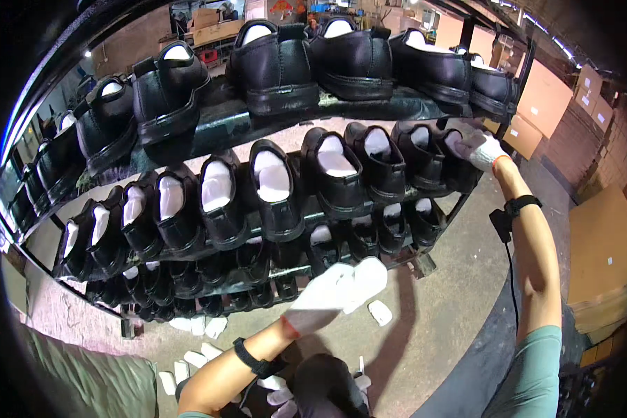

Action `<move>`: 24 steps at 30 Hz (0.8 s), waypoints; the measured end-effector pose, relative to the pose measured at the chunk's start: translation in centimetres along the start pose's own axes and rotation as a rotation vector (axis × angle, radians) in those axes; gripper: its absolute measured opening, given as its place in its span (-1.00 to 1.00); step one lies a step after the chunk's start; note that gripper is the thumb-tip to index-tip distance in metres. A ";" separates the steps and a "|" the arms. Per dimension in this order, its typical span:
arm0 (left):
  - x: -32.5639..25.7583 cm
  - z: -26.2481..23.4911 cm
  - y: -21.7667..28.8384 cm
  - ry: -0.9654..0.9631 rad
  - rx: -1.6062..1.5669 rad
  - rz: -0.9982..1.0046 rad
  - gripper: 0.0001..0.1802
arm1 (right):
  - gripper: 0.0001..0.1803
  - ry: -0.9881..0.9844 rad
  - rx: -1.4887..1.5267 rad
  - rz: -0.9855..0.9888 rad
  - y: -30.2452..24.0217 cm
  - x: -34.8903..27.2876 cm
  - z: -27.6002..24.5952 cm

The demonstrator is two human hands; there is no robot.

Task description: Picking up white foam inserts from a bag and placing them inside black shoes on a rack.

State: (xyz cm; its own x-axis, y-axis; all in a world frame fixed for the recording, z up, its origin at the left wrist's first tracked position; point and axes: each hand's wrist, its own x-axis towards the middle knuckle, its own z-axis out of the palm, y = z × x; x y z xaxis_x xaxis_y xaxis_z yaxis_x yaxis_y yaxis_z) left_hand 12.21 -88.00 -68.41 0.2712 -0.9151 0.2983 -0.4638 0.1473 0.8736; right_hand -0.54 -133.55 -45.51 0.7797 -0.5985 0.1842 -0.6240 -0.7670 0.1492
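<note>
My left hand (320,296), in a white knit glove, is closed around a white shoe insert (366,279); the insert sticks out past my fingers toward the right, in front of the bottom tier of the rack. My right hand (482,148), also gloved, is stretched out to the far right end of the middle shelf (425,191), resting against the last black shoe (456,161) in that row. Whether its fingers are closed on the shoe or only touching it, I cannot tell. The two hands are well apart. Each wrist carries a black band.

The rack is dark metal with three visible tiers, all lined with black leather shoes, most with white stuffing showing in the openings. The top shelf (369,104) carries a row of bulkier shoes.

The floor (439,313) is bare concrete. Loose white inserts (380,312) lie on it below the rack, with more near my left forearm. Flat cardboard sheets (602,258) are stacked at the right, and cardboard boxes (545,97) stand behind them.
</note>
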 end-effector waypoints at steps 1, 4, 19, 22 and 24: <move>1.3 0.3 1.0 -0.014 -0.013 0.011 -0.66 | -0.55 0.214 -0.017 -0.023 1.4 -1.0 0.8; 0.8 -1.2 3.0 -0.015 -0.621 -0.316 -0.64 | -0.45 0.539 0.615 -0.273 -7.4 -8.2 0.7; 7.0 2.6 4.8 -0.349 -1.016 -0.627 -0.62 | -0.11 0.188 0.577 -0.828 -17.2 -22.5 0.3; 8.4 1.1 6.5 -0.462 -0.954 -0.727 -0.61 | -0.13 0.146 0.657 -0.755 -16.9 -21.6 0.5; 8.5 0.6 8.1 -0.289 -1.019 -0.514 -0.59 | -0.20 0.257 0.731 -0.671 -17.4 -21.2 0.7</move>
State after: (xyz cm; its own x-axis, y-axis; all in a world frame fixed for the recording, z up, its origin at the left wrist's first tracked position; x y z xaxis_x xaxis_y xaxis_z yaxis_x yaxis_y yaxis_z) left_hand 10.23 -94.80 -59.05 -0.0320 -0.9862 -0.1623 0.5684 -0.1516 0.8087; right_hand -6.22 -107.67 -52.67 0.8680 0.0080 0.4964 0.1886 -0.9302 -0.3148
